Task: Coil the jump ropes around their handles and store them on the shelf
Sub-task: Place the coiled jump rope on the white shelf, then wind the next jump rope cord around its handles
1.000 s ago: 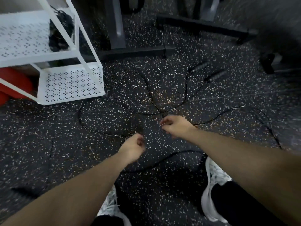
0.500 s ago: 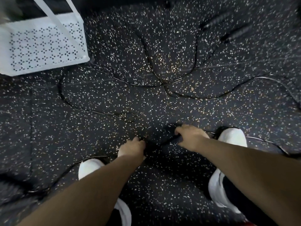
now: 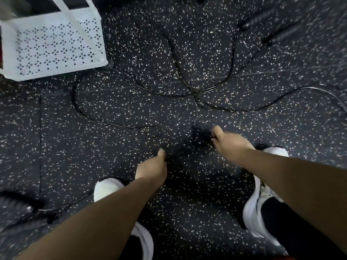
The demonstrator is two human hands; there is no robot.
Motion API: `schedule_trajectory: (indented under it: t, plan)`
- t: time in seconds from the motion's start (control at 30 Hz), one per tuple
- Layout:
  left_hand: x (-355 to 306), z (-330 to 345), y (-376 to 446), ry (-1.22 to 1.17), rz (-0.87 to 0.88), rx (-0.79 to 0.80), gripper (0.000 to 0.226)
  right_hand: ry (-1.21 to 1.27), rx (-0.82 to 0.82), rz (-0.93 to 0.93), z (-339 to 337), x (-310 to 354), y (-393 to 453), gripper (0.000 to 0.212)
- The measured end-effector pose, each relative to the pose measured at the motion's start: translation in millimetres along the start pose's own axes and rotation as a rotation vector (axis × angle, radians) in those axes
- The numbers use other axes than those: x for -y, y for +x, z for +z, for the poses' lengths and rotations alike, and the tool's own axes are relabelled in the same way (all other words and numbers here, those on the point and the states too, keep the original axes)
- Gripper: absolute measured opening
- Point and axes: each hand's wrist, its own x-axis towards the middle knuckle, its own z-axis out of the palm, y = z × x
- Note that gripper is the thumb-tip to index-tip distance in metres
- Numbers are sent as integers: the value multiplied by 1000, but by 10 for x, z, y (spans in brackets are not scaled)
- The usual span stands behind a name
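Dark rubber floor with little white and tan specks [image 3: 131, 113] fills almost all I can see. Up past my left fingers, far off at the top left, stands the white metal shelf with small cut-out holes [image 3: 56, 47]. I can see only its bottom tray and slanted legs.

Thin black jump ropes [image 3: 195, 93] lie loose on the floor beyond both hands. They cross each other in a messy tangle ahead of my right fingers. One cord bends down the left side and ends in a small loop [image 3: 152, 131] just ahead of my left fingers. Far up to the right of my right fingers lie two black handles [image 3: 268, 25], blurry, side by side. They are well apart from the shelf.

My white shoes [image 3: 108, 190] sit on the floor, one beside each arm.

My left hand [image 3: 152, 167] reaches down with its fingers curled under and the thumb sticking forward. A cord runs off to the left from under it, but I cannot tell if the fingers hold it. My right hand [image 3: 229, 141] reaches toward a dark patch on the floor with its fingers bent. I cannot tell if they grip anything, as it is too dark and blurry there.

Down at the far left is a dark blurry thing [image 3: 16, 205] I cannot make out.
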Motion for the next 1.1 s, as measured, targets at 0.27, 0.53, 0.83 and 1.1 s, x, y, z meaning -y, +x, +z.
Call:
schedule_trajectory:
  t: [0.27,0.53,0.83,1.1]
  plan:
    - [-125,-667,-61,-363,51,-230,16,203,-331,-78,-671,90,-85,39]
    - [-166,-1451,-402,-426,53,-422,16,548,-381,-161,-1601,438,-466,29]
    - [-311,-1914,-1171,-487,164,-393,25,380,-155,-204,-2096,536,-1276,17]
    - [-716,-2160,-2015,-397,334,-363,11,62,-231,-376,-2156,986,-2146,23]
